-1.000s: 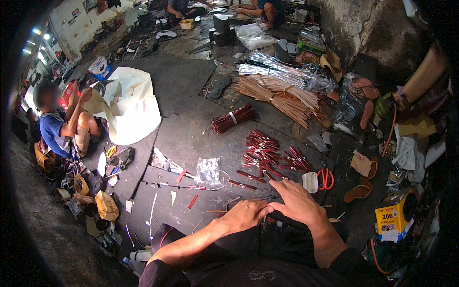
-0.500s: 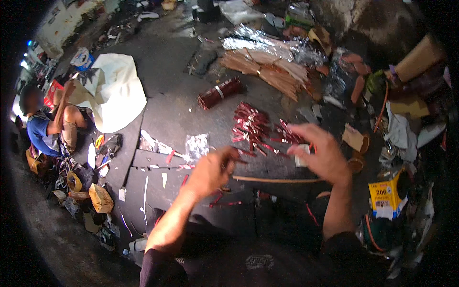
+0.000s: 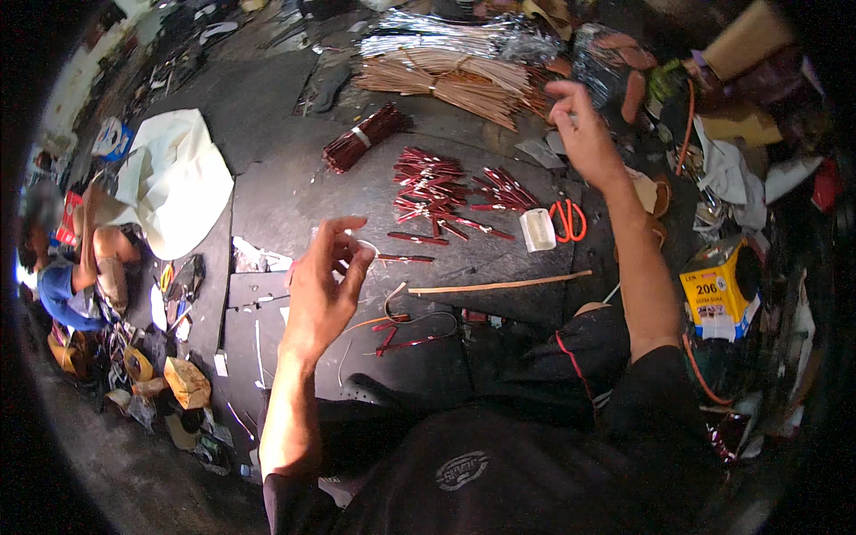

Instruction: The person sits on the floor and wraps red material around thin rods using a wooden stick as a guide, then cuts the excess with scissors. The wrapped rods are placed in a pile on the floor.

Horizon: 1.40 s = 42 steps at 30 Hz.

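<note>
My left hand [image 3: 323, 290] hovers over the dark work surface, thumb and fingers apart. Just beyond its thumb lies a thin dark red strip [image 3: 407, 259]; whether they touch is unclear. My right hand [image 3: 581, 143] is stretched far forward, fingers loosely bent and nothing visible in them. It is nearest to the right end of a tied bundle of brown strips [image 3: 446, 80]. A pile of short dark red strips [image 3: 428, 183] lies between my hands, with a smaller pile [image 3: 504, 189] at its right. Behind them rests a banded dark red bundle [image 3: 364, 138].
Orange-handled scissors [image 3: 568, 221] lie beside a small whitish box [image 3: 538, 230]. A long tan strip [image 3: 499, 283] crosses in front of me. At right stands a yellow box [image 3: 716, 290]. On the left a person [image 3: 67, 290] sits by a white sheet [image 3: 178, 183].
My right hand has moved forward, away from the red strips toward the brown bundle. My left hand's fingers have spread from a closer pinch at a red strip. The view has shifted.
</note>
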Available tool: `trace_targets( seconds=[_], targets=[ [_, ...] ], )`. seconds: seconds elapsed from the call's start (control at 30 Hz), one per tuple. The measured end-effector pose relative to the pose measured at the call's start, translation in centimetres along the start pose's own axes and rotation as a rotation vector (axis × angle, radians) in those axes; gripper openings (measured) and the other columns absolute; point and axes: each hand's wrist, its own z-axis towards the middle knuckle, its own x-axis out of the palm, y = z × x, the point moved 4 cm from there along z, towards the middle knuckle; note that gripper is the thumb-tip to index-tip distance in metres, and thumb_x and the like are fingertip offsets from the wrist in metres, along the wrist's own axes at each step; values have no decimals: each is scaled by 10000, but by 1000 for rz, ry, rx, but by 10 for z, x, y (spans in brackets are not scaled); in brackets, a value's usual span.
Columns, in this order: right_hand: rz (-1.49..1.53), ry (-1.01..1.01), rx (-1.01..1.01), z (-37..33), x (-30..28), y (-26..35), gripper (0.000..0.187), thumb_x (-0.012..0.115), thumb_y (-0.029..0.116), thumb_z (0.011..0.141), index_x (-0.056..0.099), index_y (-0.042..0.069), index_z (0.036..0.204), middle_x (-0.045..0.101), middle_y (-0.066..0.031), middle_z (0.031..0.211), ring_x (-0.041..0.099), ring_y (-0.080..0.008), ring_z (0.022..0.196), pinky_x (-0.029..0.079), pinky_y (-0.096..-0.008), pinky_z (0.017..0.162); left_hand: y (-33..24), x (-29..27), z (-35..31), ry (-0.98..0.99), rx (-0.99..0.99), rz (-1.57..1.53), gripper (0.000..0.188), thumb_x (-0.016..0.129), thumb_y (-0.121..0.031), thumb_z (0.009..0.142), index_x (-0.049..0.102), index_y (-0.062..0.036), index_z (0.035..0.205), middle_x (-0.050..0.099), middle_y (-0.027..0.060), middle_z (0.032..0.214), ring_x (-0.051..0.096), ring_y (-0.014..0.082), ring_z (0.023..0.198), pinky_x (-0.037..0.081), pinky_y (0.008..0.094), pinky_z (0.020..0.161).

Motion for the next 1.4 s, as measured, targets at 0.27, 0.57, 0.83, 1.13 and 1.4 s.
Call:
trace_targets(
  seconds=[0.27, 0.57, 0.83, 1.13, 1.4],
  targets=[
    [220, -150, 718, -125, -43, -167, 458, 459, 419, 1012, 600, 23, 831, 452, 20, 589, 466, -98, 555, 384, -275, 559, 24, 44, -1, 279, -65, 48, 177, 640, -131, 928, 647, -25, 1069, 657, 79, 824, 605, 129, 710, 476, 279, 661],
    [-215, -2, 614, -249, 47, -269, 278, 731, 120, 797, 628, 41, 1042, 603, -157, 1001, 612, -341, 948, 482, -425, 850, 84, 101, 3, 396, 11, 234, 186, 636, -154, 910, 657, -28, 1046, 706, 175, 937, 701, 297, 884, 532, 380, 772],
    [-382, 74, 534, -224, 62, -290, 479, 808, 146, 704, 543, -6, 1073, 591, -186, 1051, 587, -351, 1025, 487, -432, 874, 255, 152, -35, 382, -447, 322, 327, 617, -350, 863, 701, -69, 1007, 715, 191, 940, 693, 342, 924, 535, 426, 838],
    [-479, 310, 654, -206, 57, -294, 483, 761, 180, 678, 567, 4, 1084, 649, -227, 1042, 624, -417, 985, 508, -469, 853, 262, 168, -94, 5, -503, 125, 198, 596, -158, 909, 661, -6, 1018, 692, 166, 902, 692, 230, 733, 611, 352, 533],
    [331, -23, 1098, -273, 10, -266, 436, 781, 316, 784, 602, 9, 1038, 576, 0, 733, 557, -110, 567, 458, -254, 481, 266, 176, -107, 21, -288, 339, 224, 607, -122, 883, 660, -31, 1081, 686, 181, 962, 648, 338, 851, 498, 414, 825]
  ],
)
